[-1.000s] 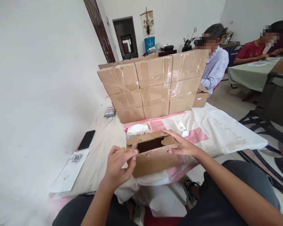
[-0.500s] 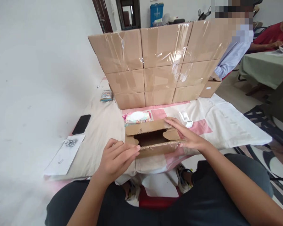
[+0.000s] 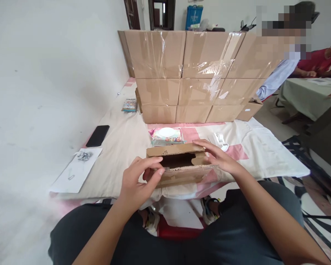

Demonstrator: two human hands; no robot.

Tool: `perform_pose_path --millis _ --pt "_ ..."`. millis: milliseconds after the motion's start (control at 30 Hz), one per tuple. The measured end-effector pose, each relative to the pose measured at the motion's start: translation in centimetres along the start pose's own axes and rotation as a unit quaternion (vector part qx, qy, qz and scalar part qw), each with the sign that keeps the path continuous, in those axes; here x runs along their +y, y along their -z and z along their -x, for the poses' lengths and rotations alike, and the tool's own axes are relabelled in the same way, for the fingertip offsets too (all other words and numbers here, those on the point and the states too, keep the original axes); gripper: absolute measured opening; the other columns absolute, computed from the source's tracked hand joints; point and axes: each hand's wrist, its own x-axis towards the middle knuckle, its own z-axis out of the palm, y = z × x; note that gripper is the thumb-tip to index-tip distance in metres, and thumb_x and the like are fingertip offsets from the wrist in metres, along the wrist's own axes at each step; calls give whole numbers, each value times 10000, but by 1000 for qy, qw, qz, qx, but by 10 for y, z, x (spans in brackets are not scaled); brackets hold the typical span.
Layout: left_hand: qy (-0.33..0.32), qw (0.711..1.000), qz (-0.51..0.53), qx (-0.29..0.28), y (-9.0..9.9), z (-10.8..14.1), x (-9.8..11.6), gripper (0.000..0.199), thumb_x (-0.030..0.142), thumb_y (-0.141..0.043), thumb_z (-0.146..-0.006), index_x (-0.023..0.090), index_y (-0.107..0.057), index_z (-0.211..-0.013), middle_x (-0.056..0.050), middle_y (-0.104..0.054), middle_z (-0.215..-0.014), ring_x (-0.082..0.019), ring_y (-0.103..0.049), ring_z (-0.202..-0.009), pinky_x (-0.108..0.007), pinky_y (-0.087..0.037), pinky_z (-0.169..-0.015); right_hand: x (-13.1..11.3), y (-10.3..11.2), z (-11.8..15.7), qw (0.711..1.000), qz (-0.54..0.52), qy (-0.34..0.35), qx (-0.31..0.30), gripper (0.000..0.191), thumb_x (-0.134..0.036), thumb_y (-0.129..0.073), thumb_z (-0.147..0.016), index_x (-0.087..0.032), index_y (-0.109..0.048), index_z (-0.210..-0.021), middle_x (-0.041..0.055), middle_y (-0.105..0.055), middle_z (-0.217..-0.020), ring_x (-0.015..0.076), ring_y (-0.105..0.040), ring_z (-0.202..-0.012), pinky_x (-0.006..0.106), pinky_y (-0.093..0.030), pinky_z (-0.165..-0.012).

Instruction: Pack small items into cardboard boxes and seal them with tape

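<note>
A small brown cardboard box (image 3: 184, 175) lies at the front edge of the table, its long top open and its inside dark. My left hand (image 3: 139, 182) grips its left end, thumb on the torn front edge and forefinger across the end, covering the left flap. My right hand (image 3: 219, 158) holds the right end, fingertips on the back edge; a rounded side flap (image 3: 199, 160) shows just inside it. Behind the box is a pack of wet wipes (image 3: 168, 135) with a white lid. A white tape dispenser (image 3: 220, 141) lies beyond my right hand.
A wall of taped cardboard boxes (image 3: 197, 79) stands at the back of the cloth-covered table (image 3: 118, 162). To the left lie a black phone (image 3: 98, 135), a paper sheet (image 3: 74, 173) and a small packet (image 3: 129, 105). Two people are behind, at right.
My left hand has shifted from the front edge to the box's left end, its forefinger and thumb now spread around the corner. My right hand keeps its hold. The view has turned slightly.
</note>
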Motion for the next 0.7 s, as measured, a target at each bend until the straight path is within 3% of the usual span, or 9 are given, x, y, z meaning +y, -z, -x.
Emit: perform_pose_path --millis 100,267,333,433,533,700 --pt "19 1000 -9 1 5 -1 2 334 104 -672 -900 265 -623 -1188 53 -725 -846 -90 -448 -605 -244 -458 -639 -6 -3 -9 997 77 17 -9 644 -487 -735 -887 -381 -516 -1483 64 -464 -1564 325 -408 -1485 526 -358 -1215" --pt "-40 991 -81 -98 19 -7 7 355 121 -682 -891 245 -617 -1217 21 -710 -904 -111 -588 -747 -269 -436 -676 -19 -9 -20 981 180 71 0 565 -310 -721 -883 -299 -567 -1426 109 -571 -1421 322 -561 -1328 518 -480 -1114" --pt "-60 987 -110 -99 22 -8 8 334 92 -658 -901 236 -624 -1200 18 -715 -898 -116 -623 -784 -280 -428 -695 -24 -12 -26 969 228 94 9 474 -243 -679 -893 -265 -617 -1362 119 -638 -1308 313 -623 -1215 499 -536 -1023" --pt "-67 989 -113 -63 25 -8 8 285 79 -659 -901 233 -644 -1140 22 -728 -890 -103 -611 -730 -279 -432 -687 -28 -15 -35 955 265 130 17 303 -222 -590 -958 -241 -684 -1245 115 -706 -1177 292 -665 -1086 462 -552 -927" --pt "-51 995 -89 9 27 -6 7 239 68 -671 -889 238 -669 -1057 31 -727 -879 -83 -540 -644 -257 -431 -636 -29 -18 -42 963 241 122 25 222 -280 -519 -1028 -234 -713 -1125 91 -738 -1050 254 -685 -979 402 -534 -865" --pt "70 984 -50 158 31 -3 4 206 132 -702 -879 248 -679 -1048 35 -694 -846 -78 -469 -585 -243 -415 -579 -30 -20 -47 973 216 78 20 290 -360 -473 -1057 -205 -665 -905 56 -678 -859 198 -630 -773 331 -463 -711"
